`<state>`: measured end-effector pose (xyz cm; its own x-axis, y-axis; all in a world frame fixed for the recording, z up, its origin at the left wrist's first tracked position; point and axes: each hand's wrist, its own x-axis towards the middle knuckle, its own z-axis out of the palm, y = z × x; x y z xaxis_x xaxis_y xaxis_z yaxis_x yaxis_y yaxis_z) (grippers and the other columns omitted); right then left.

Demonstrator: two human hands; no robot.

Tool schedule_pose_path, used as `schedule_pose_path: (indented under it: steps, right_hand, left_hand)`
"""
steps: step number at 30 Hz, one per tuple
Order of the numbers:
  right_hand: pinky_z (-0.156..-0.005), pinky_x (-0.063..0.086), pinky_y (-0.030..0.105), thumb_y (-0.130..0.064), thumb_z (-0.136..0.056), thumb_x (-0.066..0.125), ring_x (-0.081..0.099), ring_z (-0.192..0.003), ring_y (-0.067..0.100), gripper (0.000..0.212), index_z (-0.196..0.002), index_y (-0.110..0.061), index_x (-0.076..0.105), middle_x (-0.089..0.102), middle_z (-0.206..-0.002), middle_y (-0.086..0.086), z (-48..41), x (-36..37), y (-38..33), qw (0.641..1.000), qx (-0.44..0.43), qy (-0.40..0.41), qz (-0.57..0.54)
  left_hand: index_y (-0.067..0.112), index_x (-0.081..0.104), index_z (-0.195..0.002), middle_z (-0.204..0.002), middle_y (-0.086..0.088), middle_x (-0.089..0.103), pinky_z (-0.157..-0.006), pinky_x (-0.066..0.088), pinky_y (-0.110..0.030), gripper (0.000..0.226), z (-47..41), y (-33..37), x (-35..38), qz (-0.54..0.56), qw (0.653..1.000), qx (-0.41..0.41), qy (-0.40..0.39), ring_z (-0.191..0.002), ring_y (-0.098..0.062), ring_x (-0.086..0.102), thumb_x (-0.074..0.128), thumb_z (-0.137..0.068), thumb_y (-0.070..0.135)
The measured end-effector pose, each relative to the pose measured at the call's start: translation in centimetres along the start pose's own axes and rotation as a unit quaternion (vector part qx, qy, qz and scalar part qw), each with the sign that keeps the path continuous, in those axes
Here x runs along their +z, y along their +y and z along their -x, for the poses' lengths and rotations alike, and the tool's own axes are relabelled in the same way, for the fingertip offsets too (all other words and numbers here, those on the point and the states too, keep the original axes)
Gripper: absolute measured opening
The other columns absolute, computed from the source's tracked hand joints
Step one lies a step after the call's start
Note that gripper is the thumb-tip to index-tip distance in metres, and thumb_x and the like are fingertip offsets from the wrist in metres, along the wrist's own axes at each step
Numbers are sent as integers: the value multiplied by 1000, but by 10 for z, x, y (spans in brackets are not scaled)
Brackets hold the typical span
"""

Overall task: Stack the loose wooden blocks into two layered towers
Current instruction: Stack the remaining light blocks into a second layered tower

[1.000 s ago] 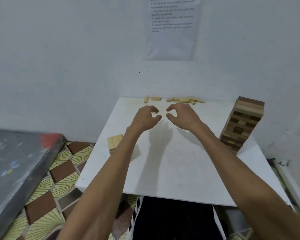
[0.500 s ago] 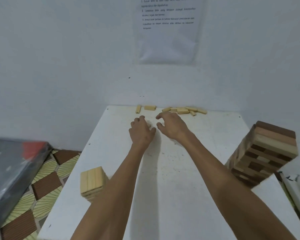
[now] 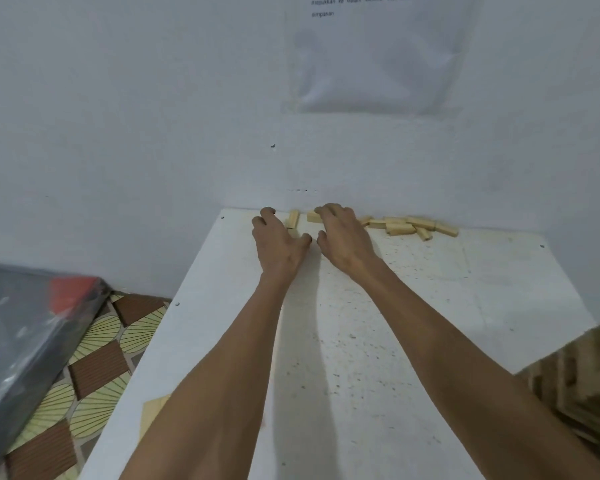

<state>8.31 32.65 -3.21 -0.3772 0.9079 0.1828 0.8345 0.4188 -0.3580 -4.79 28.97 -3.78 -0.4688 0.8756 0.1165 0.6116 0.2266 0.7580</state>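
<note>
Loose pale wooden blocks lie along the far edge of the white table (image 3: 430, 306). My left hand (image 3: 278, 240) reaches there with spread, bent fingers just left of one loose block (image 3: 292, 219), holding nothing. My right hand (image 3: 343, 237) has its fingertips on top of another loose block (image 3: 313, 217), with the thumb apart below it. Several more blocks form a small pile (image 3: 409, 226) to the right. A low pale stack (image 3: 153, 415) sits near the table's left edge, partly hidden by my left forearm. A tall tower of mixed brown blocks (image 3: 582, 386) stands blurred at the right edge.
A white wall rises directly behind the blocks, with a printed sheet (image 3: 374, 53) taped to it. Left of the table are a patterned floor (image 3: 94, 362) and a dark grey slab (image 3: 18, 341) with a red patch.
Both hands moved forward from mid-table to the far edge and now reach the two leftmost loose blocks. The view tilted down and closer, pushing both stacks toward the frame edges.
</note>
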Motion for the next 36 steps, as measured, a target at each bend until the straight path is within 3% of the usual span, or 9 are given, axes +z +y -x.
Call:
schedule_pose_path:
  steps: [4, 11, 18, 22, 27, 32, 36]
  right_hand:
    - [-90, 51, 46, -4, -99, 54, 44, -133, 33, 53, -151, -7, 42, 55, -143, 13, -5, 6, 4, 1000, 3, 17, 3]
    - [-70, 49, 40, 3, -95, 59, 56, -103, 27, 47, -141, -8, 53, 65, -117, 11, -4, 14, 9, 995, 29, 91, -24]
    - [-79, 53, 41, 3, -94, 61, 59, -105, 28, 50, -141, -10, 50, 63, -118, 10, 17, 4, 9, 992, 57, 97, -63]
    - [-73, 53, 40, 1, -93, 62, 61, -94, 23, 55, -143, -13, 47, 64, -108, 5, 52, -12, 6, 986, 92, 94, -102]
    - [-65, 43, 31, -2, -92, 67, 62, -84, 20, 57, -143, -12, 45, 66, -98, 2, 125, -34, 3, 978, 110, 105, -145]
    - [-66, 45, 28, -4, -91, 71, 62, -81, 17, 64, -147, -14, 40, 66, -97, -2, 205, -48, -1, 974, 112, 103, -166]
    - [-69, 52, 30, -6, -91, 73, 62, -80, 16, 70, -150, -18, 38, 65, -98, -2, 259, -57, -6, 975, 114, 69, -180]
  left_hand:
    - [5, 34, -145, -133, -15, 53, -96, 46, -40, 86, -17, -3, 2, -13, 1000, -18, -12, -126, -33, 48, 83, -79, 29]
    - [5, 42, -142, -108, -9, 66, -80, 47, -34, 60, -26, 1, 8, -2, 1000, 1, -7, -102, -28, 62, 71, -89, 10]
    - [7, 43, -144, -107, -12, 66, -82, 49, -36, 55, -9, 1, 12, -9, 1000, 16, -7, -100, -30, 63, 61, -92, 4]
    - [5, 43, -142, -105, -6, 68, -78, 41, -27, 56, 27, 16, 3, 48, 999, 23, -6, -94, -20, 60, 68, -93, 10]
    - [8, 40, -144, -101, -1, 69, -78, 40, -23, 62, 97, 29, -14, 120, 992, 37, -6, -90, -19, 65, 73, -93, 24]
    - [13, 40, -145, -99, 2, 71, -78, 49, -24, 64, 175, 19, -33, 157, 984, 70, -50, -82, -8, 63, 73, -90, 18]
    - [15, 39, -145, -104, 1, 71, -79, 49, -25, 65, 225, 0, -44, 126, 985, 95, -69, -88, -13, 63, 73, -90, 15]
